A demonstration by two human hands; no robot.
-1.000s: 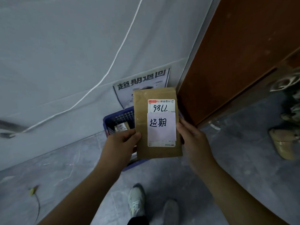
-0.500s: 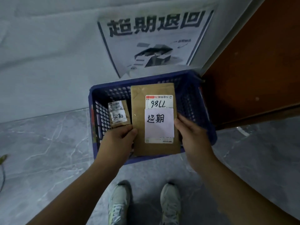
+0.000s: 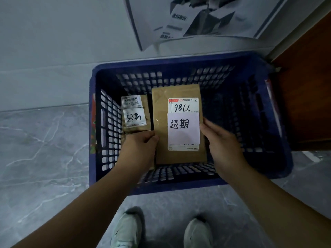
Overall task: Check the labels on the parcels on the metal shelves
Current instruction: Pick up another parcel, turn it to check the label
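Hands first: your left hand (image 3: 138,149) pinches the left edge of the flat brown paper parcel (image 3: 161,126), and your right hand (image 3: 220,140) grips the right edge. The parcel sits between both hands, low inside the blue perforated plastic crate (image 3: 179,183); whether it touches the bottom, you cannot tell. It is likely light, thin and easily creased, so hold it by the long edges, off the white handwritten label (image 3: 183,128). Count: two parcels, this one and one smaller brown labelled packet (image 3: 134,113) just beyond your left hand. One crate.
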